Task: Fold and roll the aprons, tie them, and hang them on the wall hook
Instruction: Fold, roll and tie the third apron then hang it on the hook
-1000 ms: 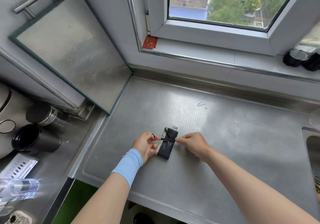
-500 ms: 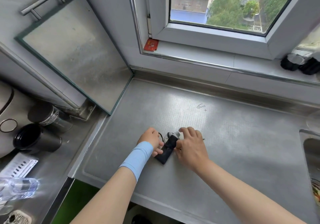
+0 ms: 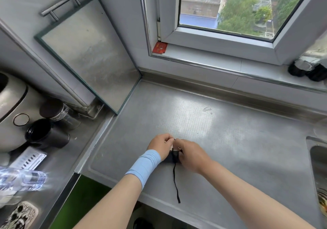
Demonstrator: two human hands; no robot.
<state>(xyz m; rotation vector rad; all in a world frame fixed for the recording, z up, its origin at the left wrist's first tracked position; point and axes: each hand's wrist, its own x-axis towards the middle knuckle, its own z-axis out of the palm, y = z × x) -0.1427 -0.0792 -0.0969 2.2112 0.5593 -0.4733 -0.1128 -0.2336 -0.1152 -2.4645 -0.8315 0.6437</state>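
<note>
Small black apron roll point(image 3: 172, 158) on the steel worktop point(image 3: 230, 140), near its front edge, mostly hidden between the hands; loose strap point(image 3: 176, 182) trailing toward that edge. Left hand point(image 3: 160, 145) and right hand point(image 3: 192, 155) touching, both pinching strap at the roll's far end.

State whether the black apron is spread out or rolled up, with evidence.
Rolled up: the black apron is a small compact bundle between the left hand and right hand, one strap trailing loose.

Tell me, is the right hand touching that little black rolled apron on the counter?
Touching. The head view shows the right hand lying over the rolled apron, fingers curled against its dark fabric with no gap.
</note>
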